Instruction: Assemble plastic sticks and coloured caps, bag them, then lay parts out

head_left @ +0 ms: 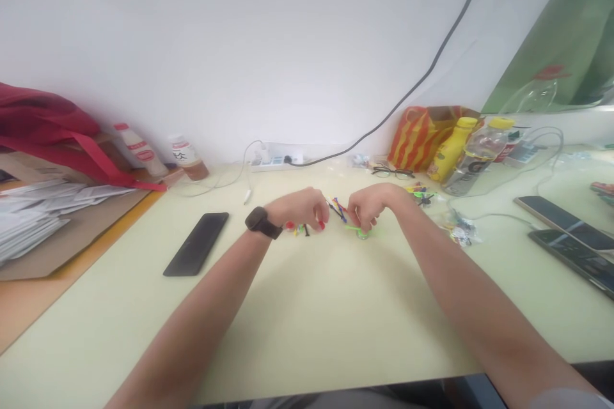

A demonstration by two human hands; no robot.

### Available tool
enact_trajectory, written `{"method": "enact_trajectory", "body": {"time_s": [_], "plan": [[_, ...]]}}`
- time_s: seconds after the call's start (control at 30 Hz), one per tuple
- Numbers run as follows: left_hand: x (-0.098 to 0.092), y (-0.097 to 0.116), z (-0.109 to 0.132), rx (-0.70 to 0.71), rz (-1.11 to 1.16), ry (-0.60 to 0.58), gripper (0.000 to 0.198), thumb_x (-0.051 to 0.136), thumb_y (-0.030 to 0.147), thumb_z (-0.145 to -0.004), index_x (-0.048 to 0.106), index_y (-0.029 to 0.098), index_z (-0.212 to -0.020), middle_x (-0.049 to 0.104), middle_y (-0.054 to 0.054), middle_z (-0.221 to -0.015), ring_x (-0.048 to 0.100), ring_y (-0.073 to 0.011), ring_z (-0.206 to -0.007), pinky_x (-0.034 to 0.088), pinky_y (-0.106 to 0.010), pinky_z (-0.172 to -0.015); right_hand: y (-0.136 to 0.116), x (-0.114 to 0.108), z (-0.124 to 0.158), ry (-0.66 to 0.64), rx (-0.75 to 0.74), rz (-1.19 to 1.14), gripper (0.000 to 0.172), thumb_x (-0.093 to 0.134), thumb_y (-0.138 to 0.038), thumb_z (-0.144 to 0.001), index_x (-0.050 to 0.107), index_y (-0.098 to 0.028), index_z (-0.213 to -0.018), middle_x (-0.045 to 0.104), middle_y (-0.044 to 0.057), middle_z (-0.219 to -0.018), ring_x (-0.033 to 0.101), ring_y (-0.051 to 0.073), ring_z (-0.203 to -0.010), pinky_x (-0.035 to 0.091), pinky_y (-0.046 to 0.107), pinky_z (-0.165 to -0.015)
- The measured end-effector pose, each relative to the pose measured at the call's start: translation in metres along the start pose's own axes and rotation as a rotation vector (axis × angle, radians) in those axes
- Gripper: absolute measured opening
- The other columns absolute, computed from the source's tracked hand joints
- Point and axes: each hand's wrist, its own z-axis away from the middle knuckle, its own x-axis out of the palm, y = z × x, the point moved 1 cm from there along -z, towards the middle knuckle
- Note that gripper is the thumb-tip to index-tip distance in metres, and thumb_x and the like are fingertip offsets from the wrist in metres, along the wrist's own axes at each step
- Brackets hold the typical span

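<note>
My left hand [302, 206], with a black watch on the wrist, is curled above the table. Its fingers close on a small red piece [321, 225]. Beneath that hand lie another red piece [290, 226] and a few small yellow, green and black bits. My right hand [368, 206] bends down with its fingers pinched at a bright green plastic piece [362, 234], whose exact kind is too small to tell. Between the two hands rests a small cluster of thin blue, red and yellow plastic pieces [338, 209].
A black phone [196, 244] lies left, beside papers [33, 217] and a red bag [43, 118]. Along the wall stand a power strip [275, 162], glasses [393, 172], a striped bag [415, 137] and bottles [451, 150]. More small coloured pieces [422, 195] and two phones [568, 222] are right.
</note>
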Motion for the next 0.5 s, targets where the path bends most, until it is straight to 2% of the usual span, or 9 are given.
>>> {"method": "enact_trajectory", "body": {"time_s": [0.1, 0.2, 0.33, 0.43, 0.5], "plan": [[-0.002, -0.009, -0.001, -0.002, -0.07, 0.012, 0.014, 0.08, 0.025, -0.064, 0.083, 0.022, -0.077, 0.071, -0.001, -0.064, 0.058, -0.0145, -0.048, 0.038, -0.025, -0.046, -0.001, 0.001, -0.001, -0.007, 0.009, -0.015, 0.026, 0.088, -0.025, -0.058, 0.071, -0.016, -0.075, 0.07, 0.003, -0.069, 0.066, 0.019, -0.072, 0.045, 0.026, -0.063], [-0.006, -0.015, -0.001, 0.043, -0.079, 0.07, 0.016, 0.081, 0.022, -0.063, 0.084, 0.022, -0.079, 0.074, -0.002, -0.073, 0.06, -0.0136, -0.051, 0.039, -0.025, -0.048, -0.001, 0.0, 0.001, 0.088, -0.032, -0.024, 0.01, 0.076, -0.017, -0.064, 0.069, -0.018, -0.071, 0.07, 0.003, -0.068, 0.065, 0.019, -0.069, 0.043, 0.026, -0.059], [-0.016, -0.012, 0.005, 0.115, -0.107, 0.133, 0.02, 0.084, 0.026, -0.066, 0.083, 0.022, -0.086, 0.076, -0.002, -0.079, 0.064, -0.0144, -0.058, 0.043, -0.024, -0.052, -0.002, -0.005, 0.009, 0.289, -0.223, -0.177, 0.002, 0.068, -0.019, -0.07, 0.066, -0.019, -0.071, 0.071, 0.003, -0.071, 0.063, 0.018, -0.07, 0.038, 0.026, -0.055], [-0.024, -0.001, 0.011, 0.161, -0.053, 0.268, 0.024, 0.081, 0.037, -0.077, 0.08, 0.02, -0.095, 0.076, -0.004, -0.08, 0.069, -0.0174, -0.069, 0.048, -0.024, -0.057, -0.001, -0.009, 0.011, 0.424, -0.369, -0.365, 0.004, 0.067, -0.018, -0.071, 0.063, -0.019, -0.071, 0.068, 0.002, -0.067, 0.061, 0.017, -0.067, 0.04, 0.026, -0.056], [-0.025, 0.007, 0.012, 0.197, 0.068, 0.344, 0.034, 0.079, 0.043, -0.082, 0.076, 0.019, -0.105, 0.078, -0.007, -0.09, 0.074, -0.02, -0.08, 0.054, -0.026, -0.064, 0.0, -0.01, 0.008, 0.506, -0.454, -0.494, 0.005, 0.066, -0.016, -0.071, 0.062, -0.019, -0.071, 0.065, 0.001, -0.064, 0.059, 0.015, -0.063, 0.042, 0.025, -0.057]]}}
